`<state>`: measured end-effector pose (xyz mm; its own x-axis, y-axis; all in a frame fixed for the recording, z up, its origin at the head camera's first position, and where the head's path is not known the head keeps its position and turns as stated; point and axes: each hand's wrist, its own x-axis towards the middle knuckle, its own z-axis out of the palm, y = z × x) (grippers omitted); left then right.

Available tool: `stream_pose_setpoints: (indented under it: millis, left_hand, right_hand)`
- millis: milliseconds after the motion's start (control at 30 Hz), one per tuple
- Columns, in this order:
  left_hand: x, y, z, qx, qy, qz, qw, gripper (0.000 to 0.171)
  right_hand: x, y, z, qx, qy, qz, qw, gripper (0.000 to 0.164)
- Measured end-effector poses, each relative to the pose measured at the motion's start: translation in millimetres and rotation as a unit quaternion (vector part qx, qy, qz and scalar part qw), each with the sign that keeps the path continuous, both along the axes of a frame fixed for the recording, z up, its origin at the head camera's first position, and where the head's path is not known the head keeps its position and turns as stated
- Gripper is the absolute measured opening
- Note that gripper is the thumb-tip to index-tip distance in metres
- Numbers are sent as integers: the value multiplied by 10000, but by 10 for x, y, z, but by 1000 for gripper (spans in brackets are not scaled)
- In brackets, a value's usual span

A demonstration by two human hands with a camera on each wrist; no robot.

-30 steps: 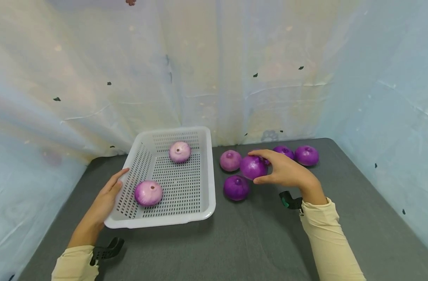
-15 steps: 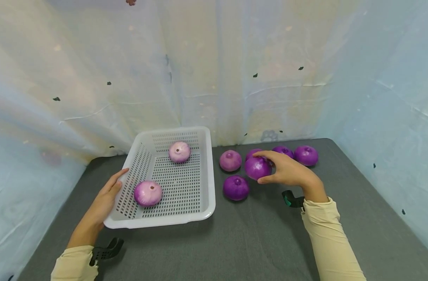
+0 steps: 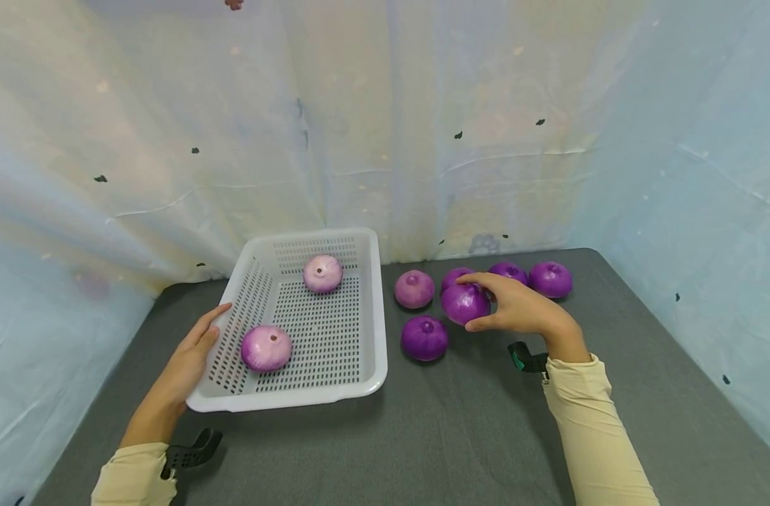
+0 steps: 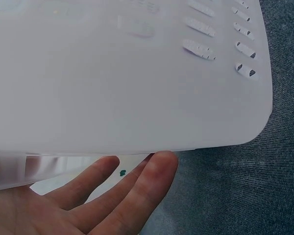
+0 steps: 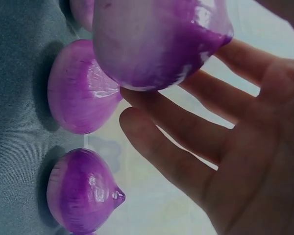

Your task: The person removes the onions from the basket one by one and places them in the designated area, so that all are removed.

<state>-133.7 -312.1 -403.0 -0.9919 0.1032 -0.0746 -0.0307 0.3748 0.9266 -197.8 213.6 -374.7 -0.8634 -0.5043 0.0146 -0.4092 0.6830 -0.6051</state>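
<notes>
My right hand [image 3: 518, 306] holds a glossy purple red onion [image 3: 466, 303], thumb on the near side and fingers on the far side. In the right wrist view this onion [image 5: 161, 44] sits against the fingertips, its pointed tip turned toward the palm. On the left, my left hand [image 3: 185, 365] rests along the outer side of a white perforated plastic basket [image 3: 290, 402]. Its fairly straight fingers [image 4: 157, 181] touch the basket's rim in the left wrist view; the thumb is hidden there. Two paler red onions lie inside the basket, one at the back [image 3: 323, 274] and one at the front left [image 3: 267, 348].
Around the held onion stand other red onions on the grey table [image 3: 416, 436]: a pinkish one [image 3: 414, 289], a dark one in front [image 3: 426, 339], one partly hidden behind [image 3: 454, 275], and two farther right [image 3: 510, 272], [image 3: 551, 280]. Patterned curtains [image 3: 423, 140] border the table.
My right hand has shifted slightly right with the onion, uncovering more of the onion behind it. The left hand and the basket have stayed in place.
</notes>
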Motion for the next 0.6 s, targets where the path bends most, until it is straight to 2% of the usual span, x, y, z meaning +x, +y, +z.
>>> stream_pose_setpoints:
  millis: [367,600]
  left_hand:
    - [6,9,18,-35,-8,35,10000,53]
    - [2,10,18,-9,-42,36,10000,54]
  right_hand:
    - [-14,20,-36,104,-91,13,9999,78]
    - [-36,33,-64,-27,-276,68,9996,80]
